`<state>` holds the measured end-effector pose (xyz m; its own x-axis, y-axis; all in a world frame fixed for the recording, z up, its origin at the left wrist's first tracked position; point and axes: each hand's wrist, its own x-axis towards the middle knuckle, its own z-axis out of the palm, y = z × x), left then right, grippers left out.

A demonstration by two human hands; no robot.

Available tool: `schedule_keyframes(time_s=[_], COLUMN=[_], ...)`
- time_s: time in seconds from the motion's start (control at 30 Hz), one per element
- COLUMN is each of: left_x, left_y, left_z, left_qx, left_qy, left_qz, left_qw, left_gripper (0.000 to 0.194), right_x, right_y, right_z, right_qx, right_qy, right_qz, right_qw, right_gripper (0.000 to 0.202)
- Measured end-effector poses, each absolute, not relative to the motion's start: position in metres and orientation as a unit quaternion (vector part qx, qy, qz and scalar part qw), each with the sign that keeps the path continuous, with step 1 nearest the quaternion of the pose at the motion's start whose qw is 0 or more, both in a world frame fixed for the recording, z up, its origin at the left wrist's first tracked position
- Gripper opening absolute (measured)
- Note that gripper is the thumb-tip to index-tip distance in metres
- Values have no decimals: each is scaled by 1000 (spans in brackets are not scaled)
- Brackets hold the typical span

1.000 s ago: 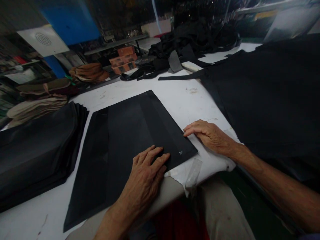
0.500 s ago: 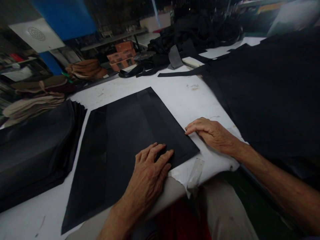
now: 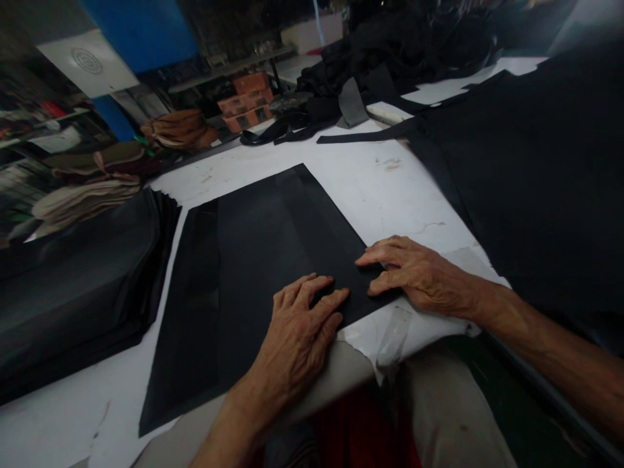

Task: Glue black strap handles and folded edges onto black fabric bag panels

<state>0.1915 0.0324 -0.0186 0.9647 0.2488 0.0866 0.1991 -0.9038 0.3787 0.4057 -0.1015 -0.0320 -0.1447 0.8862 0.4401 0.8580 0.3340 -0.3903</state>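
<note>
A flat black sheet (image 3: 253, 240), fabric or leather-like, lies on the white-covered table in front of me. Darker bands run along its left side and near its right side. My left hand (image 3: 302, 318) rests palm down on the sheet's near part, fingers stretched out. At the right edge, close to the near right corner, my right hand (image 3: 409, 273) touches the sheet with its fingertips, thumb apart from the fingers. I see nothing held in either hand.
A thick stack of black sheets (image 3: 82, 279) stands at the left. A large black sheet (image 3: 546, 182) covers the right side. Black strips and cloth (image 3: 361, 136) lie at the back, near orange-brown boxes (image 3: 247, 104). Clear tape (image 3: 394, 335) sits on the table's near edge.
My right hand has come onto the right edge of the sheet, its thumb now showing apart. My left hand stays on the sheet. The whole view has shifted slightly.
</note>
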Motion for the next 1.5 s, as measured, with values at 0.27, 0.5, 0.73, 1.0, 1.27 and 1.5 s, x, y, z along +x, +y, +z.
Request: schedule_keyframes(time_s=[0.27,0.5,0.73,1.0,1.27,1.5], left_x=[197,202,203,202,202,201], left_y=[50,44,44,45,45,45], left_z=[-17,-16,-18,-21,-21,-20], left_qx=[924,936,942,947,957,970], left_qy=[148,151,155,144,141,127], left_qz=[130,118,117,128,119,102], left_qw=[327,296,272,256,225,182], left_gripper=[26,16,16,18,21,25], right_x=[408,408,409,408,408,404], right_y=[-102,-102,-102,-101,-101,-101], right_z=[-35,-36,-36,-34,-33,-31], right_qx=[-586,-588,-589,-592,-601,-615], right_qy=[-756,-755,-754,-750,-750,-758], right_qz=[25,21,22,33,19,-7], right_qw=[291,289,292,292,276,217], right_gripper=[43,43,41,42,43,44])
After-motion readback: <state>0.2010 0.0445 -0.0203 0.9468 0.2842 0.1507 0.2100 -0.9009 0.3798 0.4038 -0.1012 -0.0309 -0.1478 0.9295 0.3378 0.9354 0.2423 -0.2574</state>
